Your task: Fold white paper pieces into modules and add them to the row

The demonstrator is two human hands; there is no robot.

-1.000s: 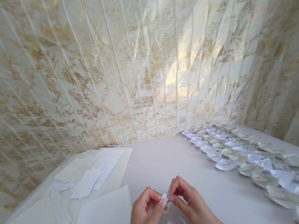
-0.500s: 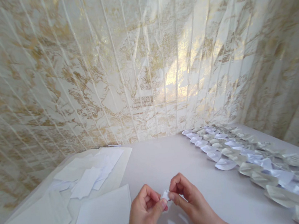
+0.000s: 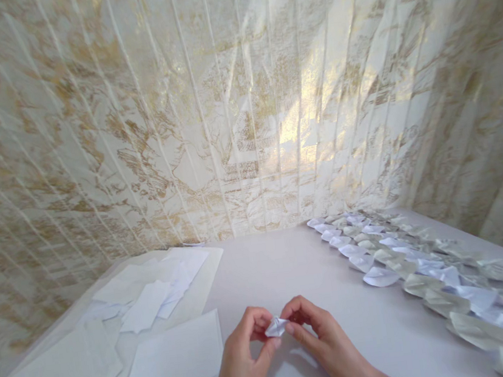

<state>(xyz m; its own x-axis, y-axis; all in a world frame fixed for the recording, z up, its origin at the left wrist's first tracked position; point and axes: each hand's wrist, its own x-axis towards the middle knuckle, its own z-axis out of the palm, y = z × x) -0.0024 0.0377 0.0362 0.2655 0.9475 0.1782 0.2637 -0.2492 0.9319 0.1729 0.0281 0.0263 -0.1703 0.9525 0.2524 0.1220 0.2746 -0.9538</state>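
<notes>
A small folded white paper piece (image 3: pixel 276 327) is pinched between both my hands just above the white table (image 3: pixel 280 270). My left hand (image 3: pixel 246 360) grips its left side with thumb and curled fingers. My right hand (image 3: pixel 322 342) pinches its right side the same way. The piece looks like a little pointed boat shape, partly hidden by my fingertips.
Rows of several folded white and silvery paper shapes (image 3: pixel 427 271) cover the right side of the table. Loose white sheets and cut paper pieces (image 3: pixel 146 305) lie at the left, with a larger sheet (image 3: pixel 172 363) near my left hand. A cream and gold curtain (image 3: pixel 241 104) hangs behind.
The paper piece has spread wider and flatter between my fingertips. Both hands stay in nearly the same spot, with the fingers shifted slightly.
</notes>
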